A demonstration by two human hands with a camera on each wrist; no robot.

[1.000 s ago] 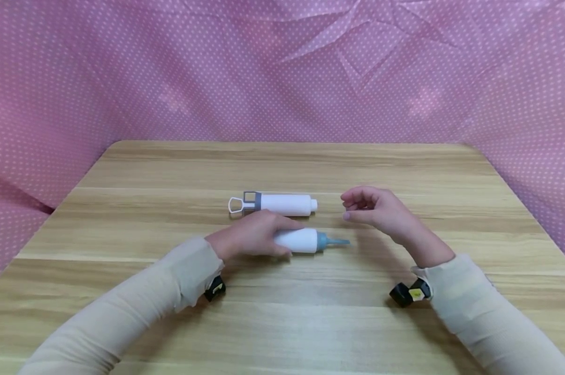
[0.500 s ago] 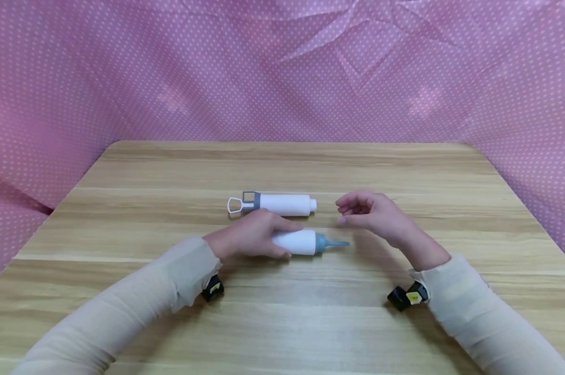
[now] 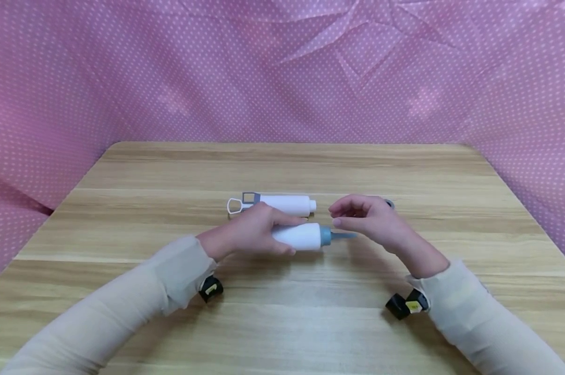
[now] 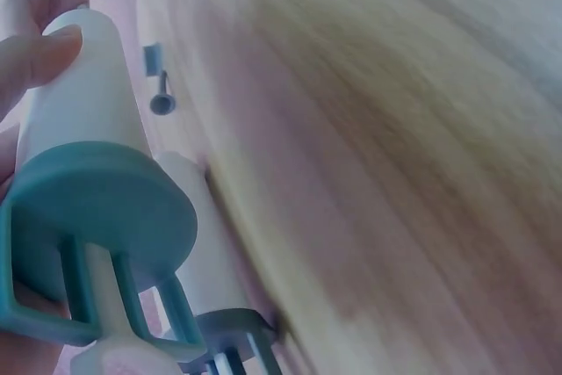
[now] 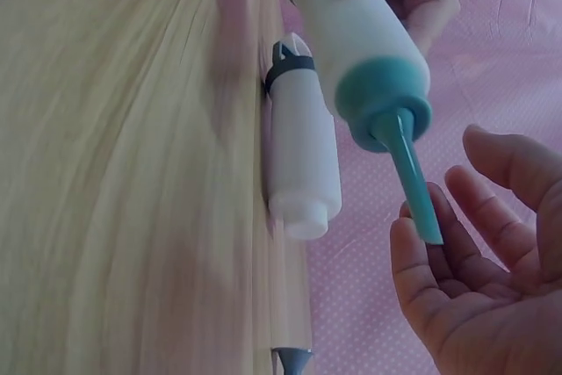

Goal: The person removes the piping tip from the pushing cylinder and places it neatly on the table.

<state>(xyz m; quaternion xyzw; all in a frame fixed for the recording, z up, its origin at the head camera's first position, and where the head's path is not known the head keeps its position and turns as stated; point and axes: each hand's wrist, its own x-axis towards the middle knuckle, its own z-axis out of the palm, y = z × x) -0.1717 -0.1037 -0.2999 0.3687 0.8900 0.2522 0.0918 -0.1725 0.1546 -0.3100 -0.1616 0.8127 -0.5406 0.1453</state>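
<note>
My left hand (image 3: 256, 232) grips a large white plunger syringe (image 3: 306, 236) around its barrel, close over the wooden table, its nozzle pointing right. The teal nozzle (image 5: 408, 173) is slim and tapered; a teal collar holds it on the barrel. At the other end, the left wrist view shows a teal flange (image 4: 101, 208) with frame-like grips. My right hand (image 3: 373, 219) hovers at the nozzle tip, fingers loosely bent and holding nothing. Just behind the gripped one, a second white syringe (image 3: 287, 204) with a grey flange lies on the table, its front end without a nozzle.
A small grey nozzle piece (image 3: 390, 203) lies on the table (image 3: 282, 323) behind my right hand, mostly hidden by it in the head view. Pink dotted cloth (image 3: 282, 78) hangs around the back and sides of the table.
My left hand has raised the syringe slightly and shifted it right. My right hand has moved left and a little toward me, closer to the nozzle, uncovering part of the grey piece.
</note>
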